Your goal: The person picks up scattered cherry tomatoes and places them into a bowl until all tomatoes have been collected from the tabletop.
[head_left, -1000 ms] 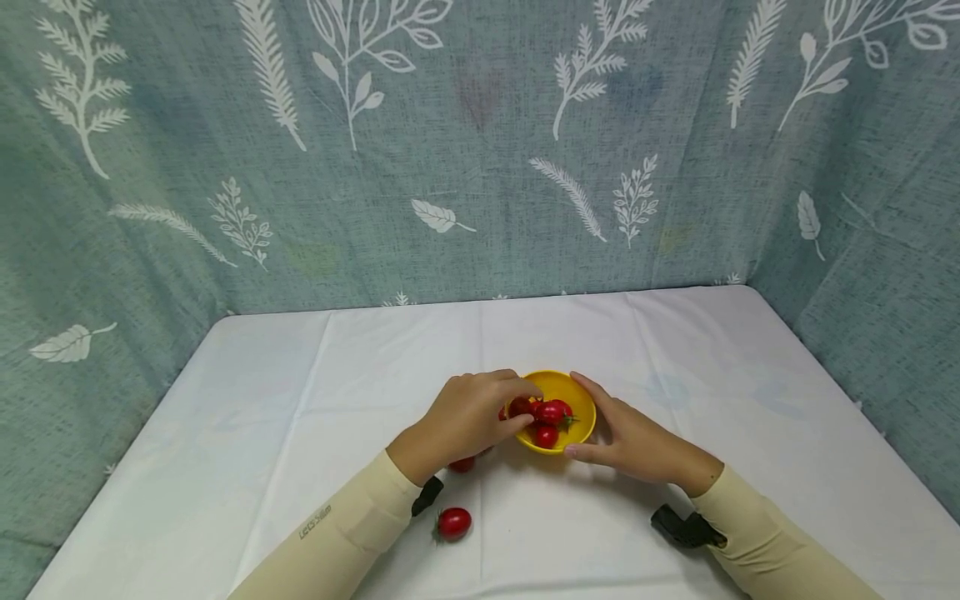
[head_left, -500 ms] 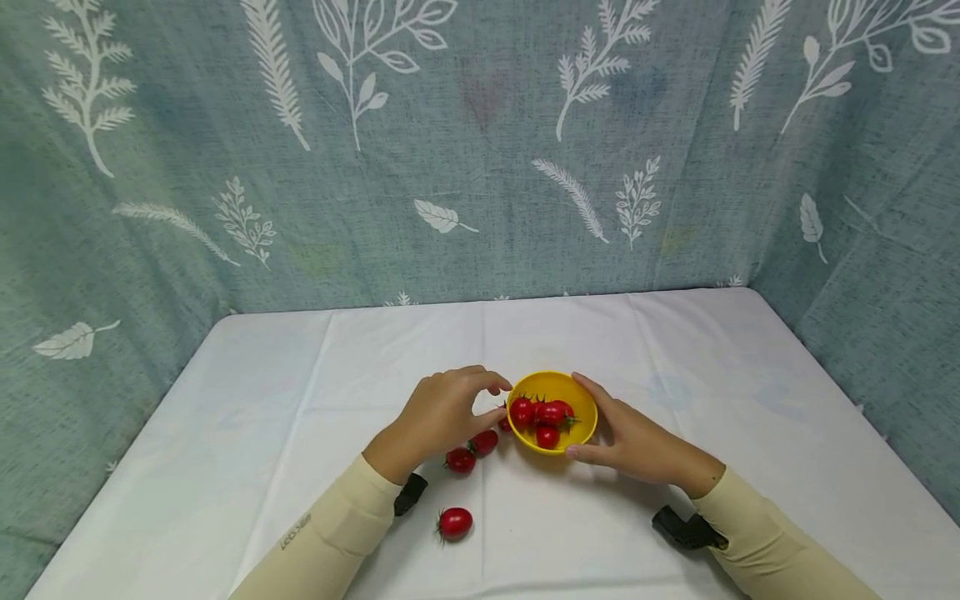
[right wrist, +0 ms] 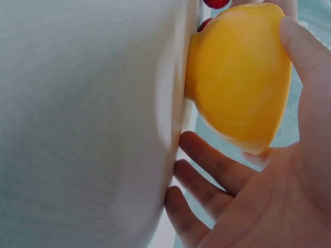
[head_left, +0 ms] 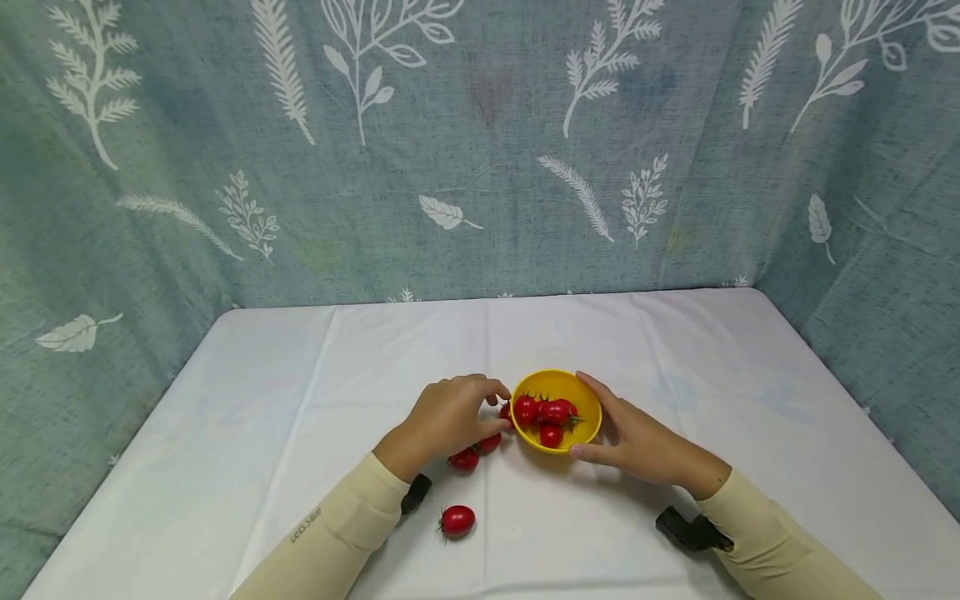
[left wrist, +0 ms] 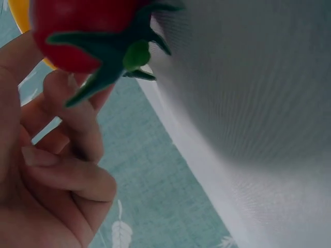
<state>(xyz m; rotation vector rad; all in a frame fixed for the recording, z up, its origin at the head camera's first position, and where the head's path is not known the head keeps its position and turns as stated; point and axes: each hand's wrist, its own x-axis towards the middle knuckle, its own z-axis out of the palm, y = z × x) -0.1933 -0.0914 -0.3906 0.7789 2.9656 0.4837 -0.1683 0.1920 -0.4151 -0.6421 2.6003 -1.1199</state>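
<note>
A yellow bowl (head_left: 555, 382) stands on the white cloth with several red cherry tomatoes (head_left: 553, 412) in it. My right hand (head_left: 641, 437) holds its right side, thumb at the near rim and a finger at the far rim. In the right wrist view, the other fingers spread below the bowl (right wrist: 238, 77) toward the cloth. Left of the bowl, my left hand (head_left: 450, 414) pinches a cherry tomato (head_left: 505, 412) between thumb and fingers, partly hidden by them. A tomato with a green calyx (left wrist: 88, 31) looms large in the left wrist view, covering some fingertips.
Two more tomatoes (head_left: 463, 459) lie on the cloth beneath and beside the left wrist. Another tomato (head_left: 457, 521) lies nearer the front. Behind the white-covered table (head_left: 390, 342) hangs a green-grey curtain (head_left: 480, 150) with white leaf prints.
My left hand drew back left from over the bowl, leaving a tomato inside, then its fingers closed around one beside the bowl. The right hand stays on the bowl.
</note>
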